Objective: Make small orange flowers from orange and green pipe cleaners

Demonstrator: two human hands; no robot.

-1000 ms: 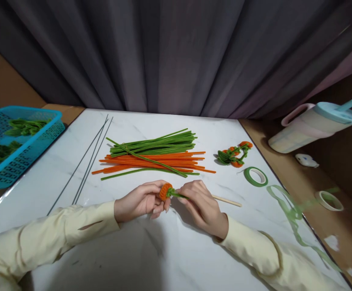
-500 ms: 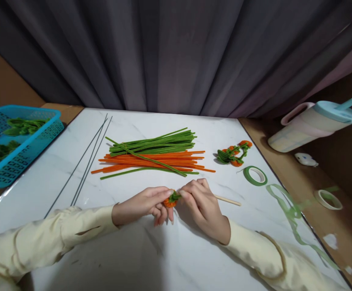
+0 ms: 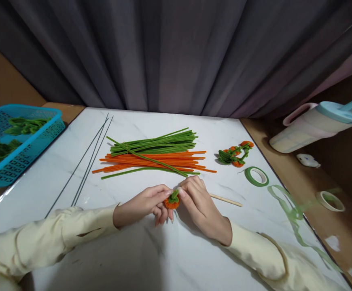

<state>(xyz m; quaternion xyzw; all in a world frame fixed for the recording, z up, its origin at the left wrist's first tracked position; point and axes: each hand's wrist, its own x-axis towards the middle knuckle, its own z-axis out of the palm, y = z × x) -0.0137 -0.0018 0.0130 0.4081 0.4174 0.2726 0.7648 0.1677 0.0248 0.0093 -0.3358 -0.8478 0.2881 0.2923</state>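
A small orange pipe-cleaner pumpkin (image 3: pixel 171 203) with a green top sits between my two hands near the middle of the table. My left hand (image 3: pixel 151 203) pinches it from the left with thumb and fingers, the other fingers curled beneath. At its right side, the thumb and forefinger of my right hand (image 3: pixel 200 204) close in at the short green stem; the exact contact is partly hidden. A thin wooden stick (image 3: pixel 228 200) lies behind my right hand, its near end covered. Just beyond are orange pipe cleaners (image 3: pixel 154 159) and green pipe cleaners (image 3: pixel 157 143) in bundles.
Several finished orange-and-green pieces (image 3: pixel 235 153) lie at right, beside a green tape roll (image 3: pixel 256 176) and loose tape strip (image 3: pixel 294 226). A tumbler (image 3: pixel 312 125) and another tape roll (image 3: pixel 330 201) stand beyond. Thin wires (image 3: pixel 88 169) and a blue basket (image 3: pixel 39 143) are at left.
My right fingertips have shifted slightly at the stem, and the green stem now points more upward. The pumpkin's orange side shows more. My left hand keeps its hold.
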